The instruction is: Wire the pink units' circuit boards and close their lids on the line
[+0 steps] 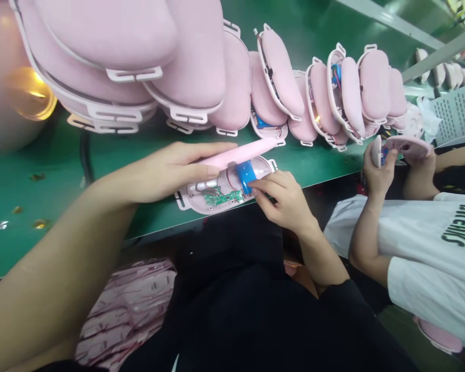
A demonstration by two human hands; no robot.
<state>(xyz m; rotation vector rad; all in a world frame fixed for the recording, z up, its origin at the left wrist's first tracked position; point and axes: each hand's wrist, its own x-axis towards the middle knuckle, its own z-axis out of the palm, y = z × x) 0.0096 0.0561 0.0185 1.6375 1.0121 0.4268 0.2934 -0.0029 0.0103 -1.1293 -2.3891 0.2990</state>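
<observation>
A pink padded cover (242, 153) is tilted up over an opened pale pink plastic shell (213, 208) at the table's front edge. My left hand (178, 168) is closed round the left end of the cover, thumb below and fingers above. Inside the shell lie a green circuit board (227, 198), a silvery cylinder (205, 185) and a blue battery pack (245, 175) with thin wires. My right hand (281, 199) pinches the battery pack's lower right side with thumb and fingertips.
Pink padded units (189, 51) stand stacked along the green table (112, 165), several partly open. Scraps of gold film (40, 223) lie at left. To the right, a co-worker's hand (380, 168) holds an opened unit. Pink parts (132, 299) fill the space below the table.
</observation>
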